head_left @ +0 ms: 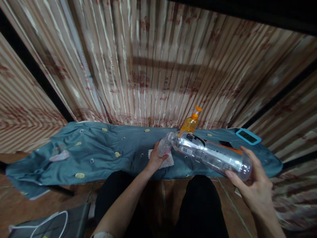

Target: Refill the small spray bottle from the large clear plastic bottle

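My right hand [255, 185] is closed around the base of a large clear plastic bottle [210, 153] with a silver and orange label. The bottle lies tilted in the air, its neck pointing left and slightly up. My left hand [156, 159] grips a small clear bottle [164, 145] that has a pink mark on it. The mouths of the two bottles meet or nearly meet; I cannot tell whether they touch. Under my left hand a white tissue [168, 162] lies on the cloth. Behind the large bottle stands an orange pump bottle [190, 123], its lower part hidden.
A teal cloth with yellow pineapple prints [99, 145] covers the narrow table. At its right end lie a blue-framed digital clock [248, 136] and a dark flat object [226, 144]. A crumpled plastic bag [59, 155] rests at the left. Patterned curtains [153, 72] and black poles [37, 66] surround the table.
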### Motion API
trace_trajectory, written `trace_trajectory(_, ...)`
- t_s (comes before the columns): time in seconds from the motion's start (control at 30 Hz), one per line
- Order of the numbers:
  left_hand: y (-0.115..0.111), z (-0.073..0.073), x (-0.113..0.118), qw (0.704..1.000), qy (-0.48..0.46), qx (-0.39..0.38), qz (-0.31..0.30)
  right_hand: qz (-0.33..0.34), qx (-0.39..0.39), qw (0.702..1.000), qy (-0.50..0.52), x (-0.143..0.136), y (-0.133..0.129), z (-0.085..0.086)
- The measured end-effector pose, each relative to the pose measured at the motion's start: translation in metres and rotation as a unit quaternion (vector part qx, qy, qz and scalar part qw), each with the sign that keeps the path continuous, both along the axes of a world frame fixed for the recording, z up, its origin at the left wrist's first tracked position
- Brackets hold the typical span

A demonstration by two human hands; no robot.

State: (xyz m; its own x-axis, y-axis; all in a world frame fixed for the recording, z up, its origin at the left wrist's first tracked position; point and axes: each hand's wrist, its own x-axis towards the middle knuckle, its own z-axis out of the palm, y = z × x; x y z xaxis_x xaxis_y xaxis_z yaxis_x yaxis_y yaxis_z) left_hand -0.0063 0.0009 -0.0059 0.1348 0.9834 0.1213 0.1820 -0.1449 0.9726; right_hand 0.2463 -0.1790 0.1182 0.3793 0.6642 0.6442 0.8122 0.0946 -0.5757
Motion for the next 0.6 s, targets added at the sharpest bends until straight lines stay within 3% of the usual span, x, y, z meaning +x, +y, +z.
trace_trajectory(0.6, -0.0006, -0.0012, 0.0007, 1.000, -0.004, 0.011, 0.003, 0.006, 0.007, 1.000, 0.007, 0.0018, 0.0002, -0.0018)
